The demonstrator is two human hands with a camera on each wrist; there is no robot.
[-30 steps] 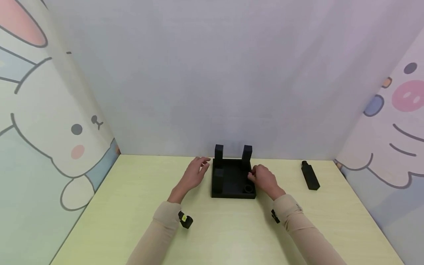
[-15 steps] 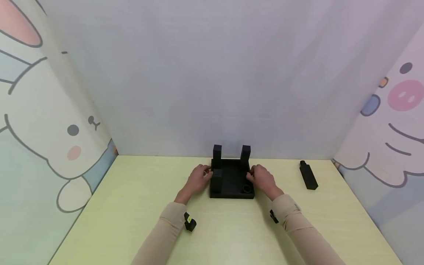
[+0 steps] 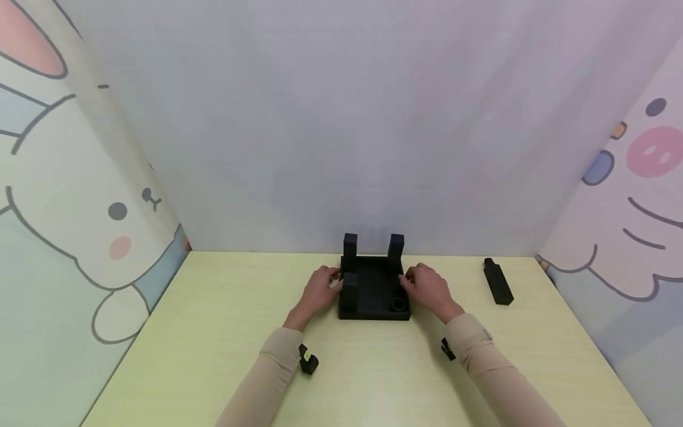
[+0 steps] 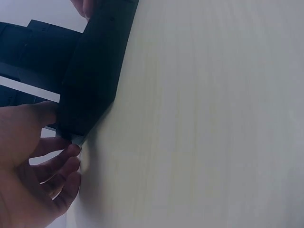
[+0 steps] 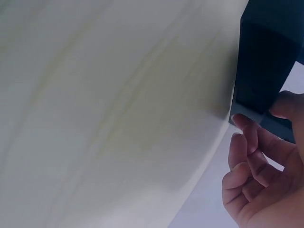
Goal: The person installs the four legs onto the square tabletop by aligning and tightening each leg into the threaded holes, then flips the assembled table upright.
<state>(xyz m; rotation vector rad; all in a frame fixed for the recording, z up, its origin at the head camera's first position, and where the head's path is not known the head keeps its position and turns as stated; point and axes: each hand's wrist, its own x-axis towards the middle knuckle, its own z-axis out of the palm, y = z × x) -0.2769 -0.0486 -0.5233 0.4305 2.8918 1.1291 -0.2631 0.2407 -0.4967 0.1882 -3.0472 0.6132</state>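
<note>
A black tray-like stand (image 3: 374, 315) sits on the table between my hands. Two upright posts (image 3: 396, 249) rise at its back, a block (image 3: 350, 289) stands at its front left, and a round ring shape (image 3: 398, 304) marks its front right corner. My left hand (image 3: 319, 290) pinches the stand's left side, thumb toward the inside and fingers along the outer wall. On the opposite side, my right hand (image 3: 428, 290) pinches the right wall, its thumb over the rim; the right wrist view shows the index finger against the outside and the other fingers curled.
A black bottle-shaped object (image 3: 498, 283) with a narrow neck lies to the right on the pale yellow table (image 3: 213, 332). A plain curtain (image 3: 341, 118) hangs behind the table, and panels with cartoon animals flank both sides.
My left hand has come in from beside the stand's back left and taken hold of its left side. The right hand stays at the right wall. The stand looks unmoved.
</note>
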